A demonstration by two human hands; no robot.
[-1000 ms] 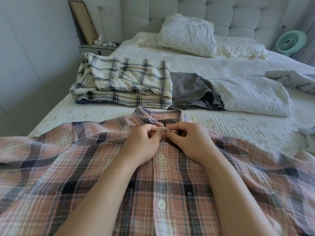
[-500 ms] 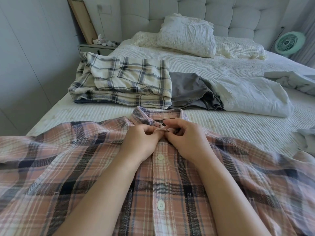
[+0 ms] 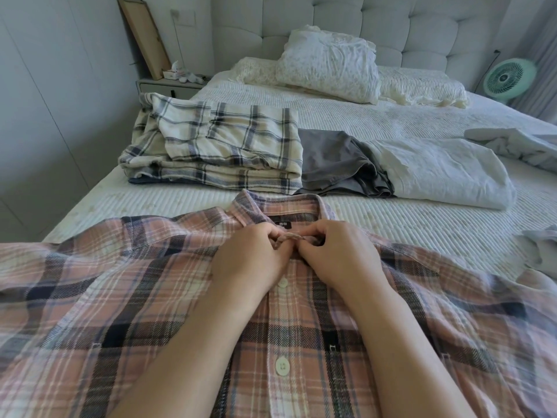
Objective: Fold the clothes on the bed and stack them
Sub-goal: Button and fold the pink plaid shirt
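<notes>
A pink plaid shirt (image 3: 150,297) lies spread out on the bed (image 3: 391,224). The left hand (image 3: 250,257) and the right hand (image 3: 337,257) pinch the shirt's front edges together just under the collar. Behind it sit a folded cream plaid pile (image 3: 217,146), a gray cloth (image 3: 334,161) and a white cloth (image 3: 443,170).

a home bedroom. a wide bed (image 3: 391,224) with a ribbed white cover fills the room, backed by a tufted grey headboard (image 3: 331,22). pillows (image 3: 328,67) lie at its head. a nightstand (image 3: 168,86) stands in the left corner with a frame (image 3: 144,37) leaning on the wall above it. a small green fan (image 3: 509,78) sits at the right. clothes lie on the cover: a plaid shirt (image 3: 120,297) spread out, folded plaid pieces (image 3: 223,146) behind it.
</notes>
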